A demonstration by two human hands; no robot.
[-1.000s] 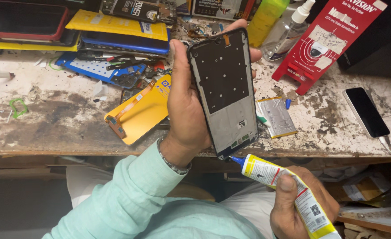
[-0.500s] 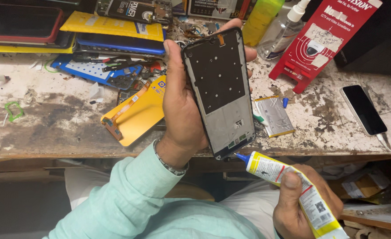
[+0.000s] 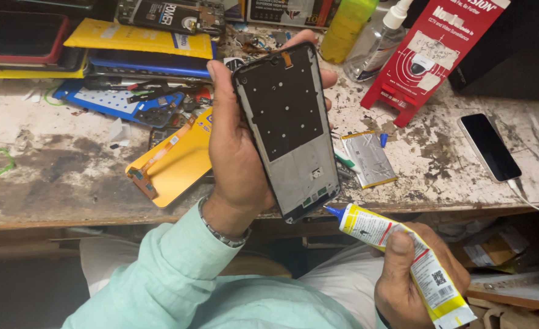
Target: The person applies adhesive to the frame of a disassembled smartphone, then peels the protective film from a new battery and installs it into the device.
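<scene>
Single view from your head, tilted steeply down. It faces the desk [image 3: 68, 176] edge and your lap, close in on both hands, cluttered far edge at top.

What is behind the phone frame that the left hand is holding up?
Behind the phone frame are the left hand's palm and fingertips curling round its far edge. Beyond lies the scuffed workbench; whatever sits directly behind the frame is covered.

Bright, sharp overhead light; perhaps slight edge distortion.

One phone frame [image 3: 287, 131], one glue tube [image 3: 403, 259], one phone [image 3: 489, 147], perhaps two bottles [image 3: 348, 24].
</scene>
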